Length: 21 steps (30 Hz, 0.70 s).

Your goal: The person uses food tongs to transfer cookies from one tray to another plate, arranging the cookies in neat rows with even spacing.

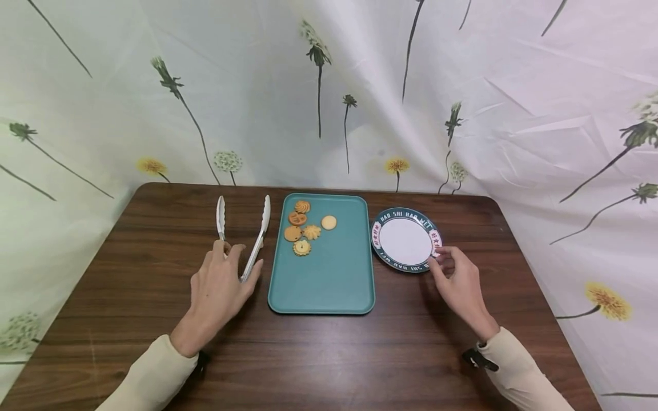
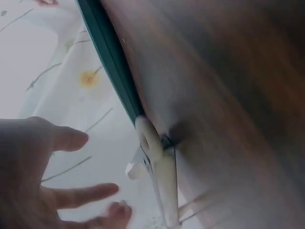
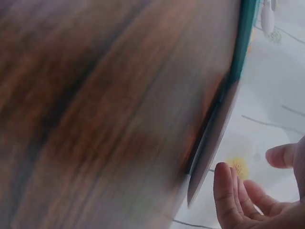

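Metal tongs [image 1: 264, 217] lie spread on the table to the left of a teal tray [image 1: 329, 285]. Over their handle end hovers my left hand [image 1: 217, 291], and the left wrist view shows its fingers apart from the tongs [image 2: 164, 183]. Several cookies [image 1: 293, 233] of different shapes lie in the upper left part of the tray. Right of the tray is a round plate [image 1: 406, 241] with a white middle and a dark green lettered rim. My right hand [image 1: 461, 288] is at its lower right rim, thumb and fingers parted; in the right wrist view they stand clear of the plate [image 3: 214, 140].
The dark brown wooden table [image 1: 329, 359] ends at a white curtain [image 1: 257, 97] printed with dandelions, which hangs behind it and along both sides. Each sleeve has a dark strap near its cuff; the right strap [image 1: 480, 359] shows plainly.
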{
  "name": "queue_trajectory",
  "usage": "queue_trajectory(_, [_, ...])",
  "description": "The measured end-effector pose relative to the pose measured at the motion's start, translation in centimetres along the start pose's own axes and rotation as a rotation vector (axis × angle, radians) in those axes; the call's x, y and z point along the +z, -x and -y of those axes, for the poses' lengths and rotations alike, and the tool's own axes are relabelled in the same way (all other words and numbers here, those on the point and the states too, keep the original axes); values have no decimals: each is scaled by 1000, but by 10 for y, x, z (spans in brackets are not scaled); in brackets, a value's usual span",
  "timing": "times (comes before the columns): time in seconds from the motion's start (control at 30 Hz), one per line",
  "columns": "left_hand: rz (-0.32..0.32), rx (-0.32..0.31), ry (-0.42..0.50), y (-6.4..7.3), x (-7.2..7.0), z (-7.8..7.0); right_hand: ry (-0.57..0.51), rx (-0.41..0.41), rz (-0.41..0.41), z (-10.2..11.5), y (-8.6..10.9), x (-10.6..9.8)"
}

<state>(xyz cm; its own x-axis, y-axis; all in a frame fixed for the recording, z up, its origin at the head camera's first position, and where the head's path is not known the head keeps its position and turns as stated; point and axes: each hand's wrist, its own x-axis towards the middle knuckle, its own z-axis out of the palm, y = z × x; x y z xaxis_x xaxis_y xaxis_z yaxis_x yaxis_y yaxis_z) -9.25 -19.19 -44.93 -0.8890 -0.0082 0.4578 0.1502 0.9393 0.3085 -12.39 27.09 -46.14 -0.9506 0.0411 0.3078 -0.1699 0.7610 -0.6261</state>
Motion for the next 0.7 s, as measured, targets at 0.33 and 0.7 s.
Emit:
queue_trajectory(0.33, [268,-177,37,-8,-5,7,-222,397,204,-6,-6,-6])
queue_trajectory(0.7, [375,-236,99,-21,1,12,-662,702,271,-12,-18,6])
